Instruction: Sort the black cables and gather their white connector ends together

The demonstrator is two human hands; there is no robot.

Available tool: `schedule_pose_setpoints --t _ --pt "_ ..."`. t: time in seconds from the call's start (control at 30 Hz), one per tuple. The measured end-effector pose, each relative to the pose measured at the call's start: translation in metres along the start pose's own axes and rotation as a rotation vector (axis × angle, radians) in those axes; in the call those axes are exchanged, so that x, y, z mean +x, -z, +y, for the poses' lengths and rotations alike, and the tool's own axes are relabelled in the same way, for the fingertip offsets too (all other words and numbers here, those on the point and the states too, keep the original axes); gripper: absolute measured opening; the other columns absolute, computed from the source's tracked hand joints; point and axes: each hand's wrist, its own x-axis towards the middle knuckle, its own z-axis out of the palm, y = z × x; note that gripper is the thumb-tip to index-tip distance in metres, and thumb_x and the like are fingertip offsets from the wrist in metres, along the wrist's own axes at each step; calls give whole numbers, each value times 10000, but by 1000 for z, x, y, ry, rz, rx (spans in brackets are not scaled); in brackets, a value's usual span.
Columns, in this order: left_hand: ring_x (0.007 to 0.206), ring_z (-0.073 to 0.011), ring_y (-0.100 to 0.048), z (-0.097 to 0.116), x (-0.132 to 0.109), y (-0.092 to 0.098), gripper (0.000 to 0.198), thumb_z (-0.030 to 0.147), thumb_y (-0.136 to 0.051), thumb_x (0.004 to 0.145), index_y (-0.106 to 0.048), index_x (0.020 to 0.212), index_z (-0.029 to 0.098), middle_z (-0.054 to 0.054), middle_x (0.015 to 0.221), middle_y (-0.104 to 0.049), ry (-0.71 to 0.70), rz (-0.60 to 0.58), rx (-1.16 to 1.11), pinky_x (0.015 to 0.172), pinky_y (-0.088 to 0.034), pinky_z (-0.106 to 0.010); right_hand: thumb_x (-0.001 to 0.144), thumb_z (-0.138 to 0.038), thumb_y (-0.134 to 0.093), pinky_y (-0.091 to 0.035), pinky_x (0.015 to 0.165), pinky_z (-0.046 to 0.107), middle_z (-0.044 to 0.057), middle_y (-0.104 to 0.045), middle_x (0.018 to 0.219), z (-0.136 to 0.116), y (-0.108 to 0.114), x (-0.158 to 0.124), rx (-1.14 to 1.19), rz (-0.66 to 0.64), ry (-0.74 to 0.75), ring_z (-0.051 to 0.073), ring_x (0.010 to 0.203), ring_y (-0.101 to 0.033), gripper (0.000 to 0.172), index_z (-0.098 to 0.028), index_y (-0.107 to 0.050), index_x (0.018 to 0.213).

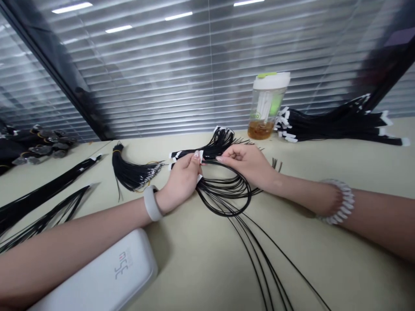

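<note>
My left hand (183, 179), with a pale bangle on the wrist, is closed around a bunch of thin black cords (223, 190) coiled into a loop on the beige table (324, 250). My right hand (249, 164), with a white bead bracelet on its wrist, pinches the top of the same loop right beside the left thumb. The cords' tagged white ends (220, 138) fan out behind both hands. Long loose strands (269, 268) trail toward the near edge.
A lidded cup with brown liquid (269, 106) stands at the back. A pile of black tagged cords (340, 123) lies back right. Another tied black bundle (132, 170) and long cord bunches (42, 203) lie left. A white box (103, 276) sits near my left forearm.
</note>
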Motion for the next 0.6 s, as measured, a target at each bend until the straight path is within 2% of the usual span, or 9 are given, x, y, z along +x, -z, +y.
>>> schedule_pose_setpoints --t 0.17,0.3,0.6 --pt "473 -104 -362 -1 1 0 383 309 -385 903 -421 544 181 37 486 -407 12 -35 -27 479 -320 -219 745 -385 -637 -380 522 234 5 -611 618 0 -1 -5 36 34 6 112 569 -520 243 -152 -624 677" --pt "487 -107 -375 0 1 0 382 281 -389 902 -429 535 180 35 488 -412 4 -26 3 500 -327 -219 751 -378 -632 -366 502 224 3 -586 590 -1 -1 -7 78 65 76 103 546 -500 250 -144 -613 666" --pt "481 -118 -370 2 0 1 393 318 -379 905 -443 540 188 34 469 -406 -13 -55 54 504 -323 -235 745 -359 -634 -337 479 211 -13 -548 573 4 -3 -5 69 6 98 82 520 -447 238 -145 -607 642"
